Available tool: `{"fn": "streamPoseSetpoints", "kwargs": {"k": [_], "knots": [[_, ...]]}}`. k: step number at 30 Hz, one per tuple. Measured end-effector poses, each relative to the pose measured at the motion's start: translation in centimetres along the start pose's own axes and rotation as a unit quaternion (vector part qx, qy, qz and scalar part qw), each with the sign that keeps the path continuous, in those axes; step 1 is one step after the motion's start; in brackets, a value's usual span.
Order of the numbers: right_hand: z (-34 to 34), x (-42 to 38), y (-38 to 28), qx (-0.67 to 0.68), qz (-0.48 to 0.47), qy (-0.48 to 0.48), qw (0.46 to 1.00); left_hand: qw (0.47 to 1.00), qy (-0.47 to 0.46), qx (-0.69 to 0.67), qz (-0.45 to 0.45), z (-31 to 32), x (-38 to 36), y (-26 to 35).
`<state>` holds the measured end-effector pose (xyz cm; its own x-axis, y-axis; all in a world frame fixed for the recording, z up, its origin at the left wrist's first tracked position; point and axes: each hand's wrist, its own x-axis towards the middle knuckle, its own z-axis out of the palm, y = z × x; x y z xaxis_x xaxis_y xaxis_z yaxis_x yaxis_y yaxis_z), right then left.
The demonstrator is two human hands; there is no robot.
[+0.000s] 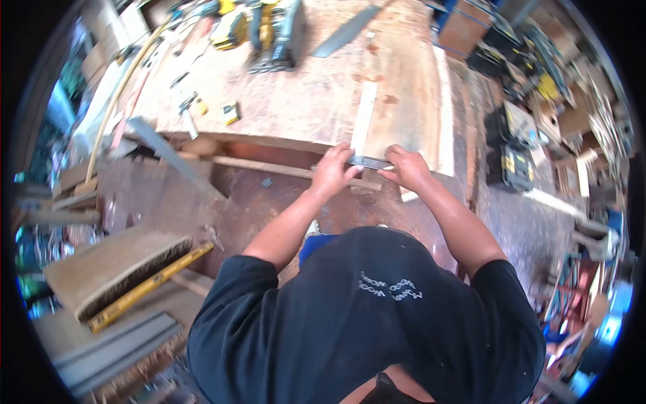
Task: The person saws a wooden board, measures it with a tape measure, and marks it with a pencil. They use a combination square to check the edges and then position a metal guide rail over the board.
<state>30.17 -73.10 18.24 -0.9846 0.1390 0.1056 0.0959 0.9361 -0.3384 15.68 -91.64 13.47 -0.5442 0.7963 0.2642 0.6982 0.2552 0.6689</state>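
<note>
We hold a short metal piece (370, 162) level between both hands, at the near edge of the wooden counter (296, 108). Our left hand (331, 172) is nearly closed, thumb and fingers pinching its left end; our right hand (407, 168) curls likewise on the right end. We cannot tell what kind of tool the piece is. Just beyond it, a pale narrow strip (365, 118) runs away from us across the counter, beside a broad grained board (404, 101).

Farther back we see a yellow-and-black power tool (276, 37), and to its right a flat grey blade (346, 31). A small yellow-and-black tape measure (230, 112) sits nearer, to the left of our hands and well apart from them. Down to our left, a yellow spirit level (151, 287) lies along a thick wooden slab (114, 266); off to the right stands a black case (508, 145).
</note>
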Motion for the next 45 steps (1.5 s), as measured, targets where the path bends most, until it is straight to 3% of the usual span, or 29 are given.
{"fn": "streamPoseSetpoints", "kwargs": {"k": [3, 5, 6, 9, 12, 13, 15, 17, 18, 19, 20, 21, 23, 25, 27, 29, 30, 31, 32, 34, 36, 37, 38, 39, 40, 41, 43, 44, 45], "knots": [[-0.2, 2.4, -1.8, 0.062, -0.021, 0.012, 0.998, 0.998, 0.024, -0.060, -0.025, -2.1, -0.7, -0.6], [-0.2, 4.9, -2.8, 0.056, -0.029, 0.005, 0.998, 0.944, 0.059, -0.288, -0.151, -3.0, -0.8, -2.7], [-0.1, 6.6, -3.5, 0.038, -0.035, -0.013, 0.999, 0.941, 0.091, -0.285, -0.157, -4.0, -0.9, -4.1], [1.0, 12.4, -5.8, -0.019, -0.064, -0.045, 0.997, 0.963, 0.210, -0.076, -0.152, -9.6, -0.2, -9.5], [4.5, 19.7, -6.4, -0.017, -0.072, -0.046, 0.996, 0.943, 0.218, 0.161, -0.191, -16.1, 1.8, -16.0], [5.6, 21.4, -6.6, -0.020, -0.068, -0.061, 0.996, 0.930, 0.210, 0.221, -0.207, -17.6, 2.8, -18.8], [8.9, 23.9, -7.6, 0.028, 0.001, -0.158, 0.987, 0.948, 0.116, 0.260, -0.145, -20.7, 4.9, -24.1], [11.1, 24.1, -8.4, 0.105, -0.005, -0.122, 0.987, 0.960, -0.047, 0.261, -0.091, -22.8, 7.3, -28.4], [10.6, 23.9, -8.6, 0.029, -0.089, -0.052, 0.994, 0.966, -0.101, 0.232, -0.049, -23.4, 8.2, -29.9], [9.1, 24.0, -9.4, 0.040, -0.042, -0.070, 0.996, 0.981, -0.112, 0.154, -0.030, -23.6, 9.0, -30.9], [7.7, 23.7, -9.9, 0.066, -0.002, -0.045, 0.997, 0.975, -0.157, 0.149, -0.044, -25.2, 10.3, -26.9], [6.9, 23.6, -10.0, 0.093, 0.032, -0.019, 0.995, 0.972, -0.153, 0.175, -0.027, -25.4, 10.6, -27.8], [6.4, 23.2, -8.6, 0.152, 0.071, -0.008, 0.986, 0.987, -0.121, 0.083, -0.062, -25.4, 11.2, -26.8], [5.0, 23.2, -7.0, 0.211, 0.101, 0.005, 0.972, 0.998, -0.069, -0.008, -0.009, -24.0, 12.2, -23.4], [2.7, 22.5, -6.8, 0.506, 0.195, -0.037, 0.839, 0.996, -0.079, -0.022, 0.021, -20.6, 13.7, -17.7], [1.4, 21.8, -5.7, 0.509, 0.201, -0.031, 0.836, 0.994, -0.093, -0.042, 0.029, -16.2, 15.0, -11.8], [0.4, 21.2, -5.4, 0.448, 0.188, -0.014, 0.874, 0.990, -0.119, -0.046, 0.062, -14.7, 15.5, -9.1], [-0.6, 20.5, -4.8, 0.384, 0.174, -0.001, 0.907, 0.980, -0.080, -0.060, 0.170, -12.5, 16.0, -7.8], [-1.7, 19.6, -3.6, 0.321, 0.191, -0.019, 0.927, 0.982, -0.102, -0.061, 0.144, -11.4, 16.1, -6.8], [-2.9, 17.6, -0.7, 0.355, 0.186, -0.018, 0.916, 0.984, -0.121, -0.055, 0.115, -10.0, 17.0, -4.8], [-3.3, 15.9, 2.0, 0.342, 0.188, -0.009, 0.921, 0.960, -0.203, -0.176, 0.076, -8.7, 17.7, -3.0], [-3.7, 15.1, 3.1, 0.347, 0.180, -0.015, 0.920, 0.963, -0.197, -0.171, 0.067, -7.7, 18.3, -2.1], [-4.4, 14.3, 4.1, 0.327, 0.109, 0.061, 0.937, 0.918, -0.215, -0.331, -0.038, -6.7, 19.2, -1.2], [-5.2, 13.6, 4.9, 0.307, 0.039, 0.138, 0.941, 0.838, -0.221, -0.479, -0.139, -5.8, 20.2, -0.5], [-7.1, 13.1, 5.3, 0.274, 0.020, 0.119, 0.954, 0.726, -0.281, -0.582, -0.235, -5.0, 21.0, -0.4], [-7.4, 13.0, 6.5, 0.282, 0.011, 0.112, 0.953, 0.729, -0.269, -0.581, -0.242, -4.0, 21.9, -0.7], [-8.0, 13.0, 8.9, 0.276, -0.069, 0.110, 0.952, 0.609, -0.459, -0.585, -0.275, -2.6, 23.6, -0.6], [-8.2, 13.0, 10.1, 0.281, -0.061, 0.121, 0.950, 0.651, -0.417, -0.568, -0.284, -2.0, 23.8, 0.5], [-8.6, 13.1, 11.2, 0.284, -0.064, 0.119, 0.949, 0.652, -0.413, -0.568, -0.286, -1.4, 24.7, 1.2]]}}
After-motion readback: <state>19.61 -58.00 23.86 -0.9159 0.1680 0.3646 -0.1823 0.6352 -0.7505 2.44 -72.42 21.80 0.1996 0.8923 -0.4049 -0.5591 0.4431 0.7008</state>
